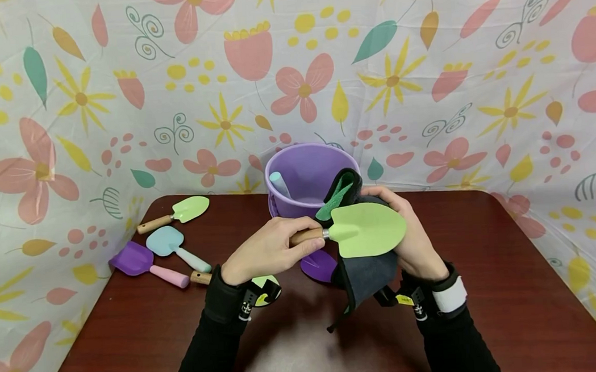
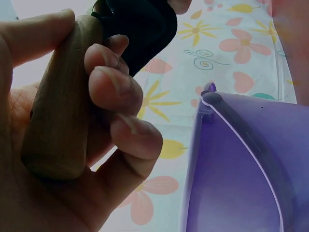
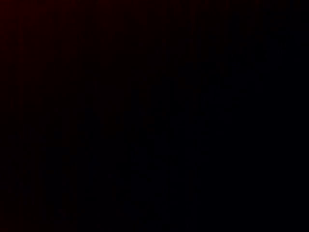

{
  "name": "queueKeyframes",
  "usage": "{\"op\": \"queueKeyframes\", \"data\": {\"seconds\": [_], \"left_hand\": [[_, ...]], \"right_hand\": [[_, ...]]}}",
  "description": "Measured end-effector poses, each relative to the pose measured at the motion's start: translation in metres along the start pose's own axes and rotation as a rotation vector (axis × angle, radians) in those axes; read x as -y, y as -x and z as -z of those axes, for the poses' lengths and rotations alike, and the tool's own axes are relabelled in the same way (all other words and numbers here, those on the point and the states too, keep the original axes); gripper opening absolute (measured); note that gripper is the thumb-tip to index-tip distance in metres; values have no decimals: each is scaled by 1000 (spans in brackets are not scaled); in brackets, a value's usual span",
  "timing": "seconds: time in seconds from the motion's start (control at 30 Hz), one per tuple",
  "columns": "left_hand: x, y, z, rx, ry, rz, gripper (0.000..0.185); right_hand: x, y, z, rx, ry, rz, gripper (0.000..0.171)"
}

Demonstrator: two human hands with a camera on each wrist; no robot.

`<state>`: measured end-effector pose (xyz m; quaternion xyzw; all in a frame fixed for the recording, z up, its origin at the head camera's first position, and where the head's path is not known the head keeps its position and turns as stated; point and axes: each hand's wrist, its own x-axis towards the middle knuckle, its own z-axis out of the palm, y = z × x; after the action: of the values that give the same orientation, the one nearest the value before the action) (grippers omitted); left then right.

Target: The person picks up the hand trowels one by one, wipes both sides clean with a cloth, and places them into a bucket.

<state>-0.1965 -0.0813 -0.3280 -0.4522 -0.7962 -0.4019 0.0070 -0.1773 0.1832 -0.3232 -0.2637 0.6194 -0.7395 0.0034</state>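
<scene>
Down close, gripping the trowel (image 1: 364, 229) by its wooden handle (image 2: 63, 101) with the left hand (image 1: 268, 250), all fingers curled tight round the wood. Holding the green blade flat, up above the table (image 1: 514, 286). Cupping a dark cloth (image 1: 365, 273) behind and under the blade with the right hand (image 1: 408, 236), pinched between thumb and fingers, with one end hanging down. Nothing but black in the right wrist view, so no closer look at that grip.

Looks like wiping the blade clean. To do it well: keep the handle firm so the blade cannot spin, press the cloth flat on the green, rub out to the tip, then turn over for the back. Mind the loose end above the purple scoop (image 1: 319, 266) lying below.

Just behind, a purple bucket (image 1: 310, 174) with a blue stick (image 1: 279, 182) inside. Off to the left, more small shovels (image 1: 165, 241) lying on the table.
</scene>
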Motion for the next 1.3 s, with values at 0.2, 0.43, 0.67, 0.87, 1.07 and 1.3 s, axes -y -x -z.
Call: {"op": "queueKeyframes", "data": {"seconds": [0.2,0.43,0.67,0.87,1.07,1.3], "left_hand": [[2,-1,1,-5,4,27,15],[7,1,4,-22,-3,43,14],[12,3,7,-48,1,42,11],[14,7,9,-67,10,71,9],[14,10,10,-65,44,91,11],[14,9,14,-79,134,102,14]], "right_hand": [[1,-1,2,-55,-7,-7,24],[4,0,7,-83,-60,22,23],[9,2,10,-105,-100,40,21],[10,2,12,-135,-106,46,20],[13,6,13,-198,-102,83,19],[17,7,17,-263,-124,142,20]]}}
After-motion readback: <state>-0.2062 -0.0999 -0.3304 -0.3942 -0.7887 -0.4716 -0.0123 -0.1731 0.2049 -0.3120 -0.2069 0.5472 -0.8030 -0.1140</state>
